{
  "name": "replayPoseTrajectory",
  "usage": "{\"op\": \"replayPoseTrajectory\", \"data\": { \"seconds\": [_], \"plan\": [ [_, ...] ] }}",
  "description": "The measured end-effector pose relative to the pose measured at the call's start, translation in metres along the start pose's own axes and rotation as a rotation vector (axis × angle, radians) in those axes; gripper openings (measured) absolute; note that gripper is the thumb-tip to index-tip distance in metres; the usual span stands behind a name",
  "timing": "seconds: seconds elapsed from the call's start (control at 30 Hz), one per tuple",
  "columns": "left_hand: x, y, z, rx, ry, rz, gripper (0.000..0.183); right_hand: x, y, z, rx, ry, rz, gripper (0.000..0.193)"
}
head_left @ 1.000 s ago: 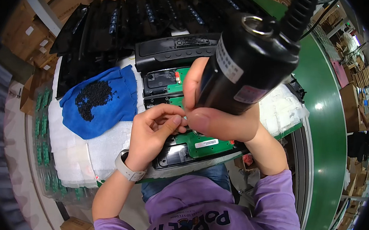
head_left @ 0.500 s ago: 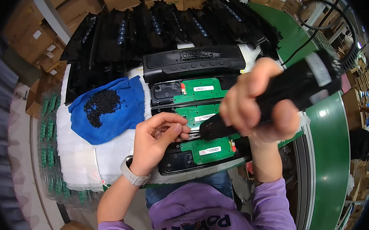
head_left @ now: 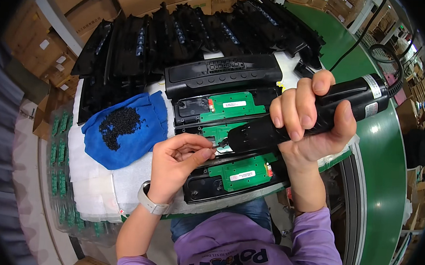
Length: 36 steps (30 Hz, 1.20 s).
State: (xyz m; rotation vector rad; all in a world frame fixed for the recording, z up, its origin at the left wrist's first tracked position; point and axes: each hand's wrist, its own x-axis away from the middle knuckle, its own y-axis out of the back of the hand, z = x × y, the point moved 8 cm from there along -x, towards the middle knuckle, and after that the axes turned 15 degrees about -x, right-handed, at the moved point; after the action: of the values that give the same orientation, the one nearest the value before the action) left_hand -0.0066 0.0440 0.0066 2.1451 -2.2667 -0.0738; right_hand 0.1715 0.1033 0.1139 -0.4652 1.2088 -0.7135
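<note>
My right hand (head_left: pixel 305 114) is wrapped round a black electric screwdriver (head_left: pixel 353 95), tilted so its nose points down to the left. The fingertips of my left hand (head_left: pixel 178 162) are pinched on a small dark screw (head_left: pixel 215 146), right at the screwdriver's tip. Both hands meet over a black plastic housing whose green circuit board (head_left: pixel 215 131) is partly covered. Nearer me lies another housing (head_left: pixel 201 188) with a green board (head_left: pixel 242 171); a third board (head_left: pixel 229 106) sits in the housing behind. A heap of small black screws (head_left: pixel 119 126) rests on a blue cloth (head_left: pixel 150 108) at left.
Behind the boards stands a black panel (head_left: pixel 224 73) with round buttons. Several black shells (head_left: pixel 129 60) line the table's back. Green boards in clear trays (head_left: pixel 61 181) lie at the left. A cable (head_left: pixel 362 34) runs near the screwdriver; a green surface (head_left: pixel 383 193) curves along the right.
The screwdriver has swung to a flatter tilt and its tip has shifted left and up, to my left fingertips. My left hand has barely moved.
</note>
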Motion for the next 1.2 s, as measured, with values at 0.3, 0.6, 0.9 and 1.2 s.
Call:
{"op": "replayPoseTrajectory", "data": {
  "seconds": [0.3,0.6,0.9,1.2],
  "plan": [
    [0.002,-0.002,0.004,-0.067,-0.003,0.008,0.017,0.003,-0.002,-0.010,-0.072,-0.055,0.009,0.030],
    [0.004,-0.007,-0.002,-0.138,-0.014,-0.011,0.012,-0.003,0.015,-0.008,-0.073,-0.183,-0.232,0.023],
    [0.007,-0.015,-0.010,-0.519,-0.165,-0.048,0.010,0.006,0.007,-0.005,0.490,-0.424,-0.159,0.033],
    [0.007,-0.027,-0.017,-0.640,-0.248,0.004,0.012,0.011,0.004,-0.014,0.516,-0.485,-0.209,0.028]
  ]
}}
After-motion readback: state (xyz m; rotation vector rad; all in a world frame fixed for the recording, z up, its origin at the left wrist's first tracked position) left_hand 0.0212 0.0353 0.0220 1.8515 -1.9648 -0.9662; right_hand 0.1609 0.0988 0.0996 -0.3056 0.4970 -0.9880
